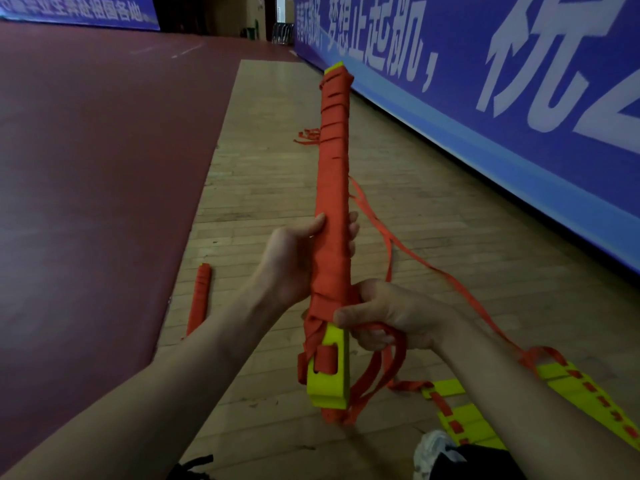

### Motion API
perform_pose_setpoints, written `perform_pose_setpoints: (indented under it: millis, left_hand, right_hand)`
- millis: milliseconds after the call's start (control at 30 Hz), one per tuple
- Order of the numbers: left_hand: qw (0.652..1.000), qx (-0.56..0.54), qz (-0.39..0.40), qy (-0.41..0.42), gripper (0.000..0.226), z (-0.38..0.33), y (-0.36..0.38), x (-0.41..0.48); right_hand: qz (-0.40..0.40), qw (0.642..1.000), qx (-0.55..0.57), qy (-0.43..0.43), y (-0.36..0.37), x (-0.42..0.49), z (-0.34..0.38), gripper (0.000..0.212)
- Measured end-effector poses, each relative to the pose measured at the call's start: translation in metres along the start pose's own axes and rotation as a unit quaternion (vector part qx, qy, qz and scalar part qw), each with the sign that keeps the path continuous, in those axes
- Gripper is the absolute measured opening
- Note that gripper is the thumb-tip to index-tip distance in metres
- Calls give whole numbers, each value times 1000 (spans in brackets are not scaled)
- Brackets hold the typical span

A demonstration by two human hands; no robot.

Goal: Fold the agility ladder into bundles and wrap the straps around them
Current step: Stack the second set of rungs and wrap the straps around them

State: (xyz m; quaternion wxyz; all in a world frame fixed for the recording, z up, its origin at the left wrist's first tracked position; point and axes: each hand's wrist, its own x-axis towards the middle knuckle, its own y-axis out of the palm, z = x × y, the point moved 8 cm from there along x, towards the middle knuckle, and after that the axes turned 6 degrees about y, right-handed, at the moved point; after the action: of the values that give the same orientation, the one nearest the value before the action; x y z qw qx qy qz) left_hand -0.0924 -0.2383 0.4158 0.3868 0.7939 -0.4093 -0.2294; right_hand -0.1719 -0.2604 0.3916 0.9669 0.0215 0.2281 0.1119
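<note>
Your forearms (173,375) are bare right down to your left hand (291,261) and right hand (391,317), and low in view you wear a white shoe (431,452) with grey shading, with black clothing (485,462) just beside and partly over it, though which garment cannot be told.

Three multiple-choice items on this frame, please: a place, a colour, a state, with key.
1. The second wrapped bundle lies: A. on the floor; B. on a chair; C. on a shelf.
2. The rungs are: A. white; B. yellow; C. black.
3. The left hand is: A. flat open; B. gripping the held bundle; C. hanging idle.
Key: 1A, it lies there, at left; 2B, yellow ends show past the orange strap; 3B, fingers curl round it.
</note>
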Motion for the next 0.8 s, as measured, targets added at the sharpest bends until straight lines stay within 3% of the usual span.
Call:
perform_pose_setpoints:
  millis: [133,233,333,400,467,633,800]
  left_hand:
    - [999,0,8,34,35,-4,8,-1]
    - [988,136,-16,69,38,-13,8,-2]
    - [913,388,-91,87,35,-18,2,-5]
    - [879,447,-147,73,42,-16,-9,-5]
    - [875,448,-177,49,41,-11,-18,-6]
    - [901,400,-162,48,16,-11,-27,-3]
    - [943,285,-166,37,22,-10,-28,1]
  right_hand:
    - [-6,999,-40,-8,5,2,0,18]
    - [-34,997,-61,-20,2,-1,4,16]
    - [-74,992,-100,-14,-5,1,3,15]
    - [-92,988,-123,5,-6,4,-1,13]
    - [-97,987,-128,18,-5,8,-5,17]
    - [-86,987,-121,58,-9,10,-8,15]
    - [-94,987,-113,71,-19,7,-14,24]
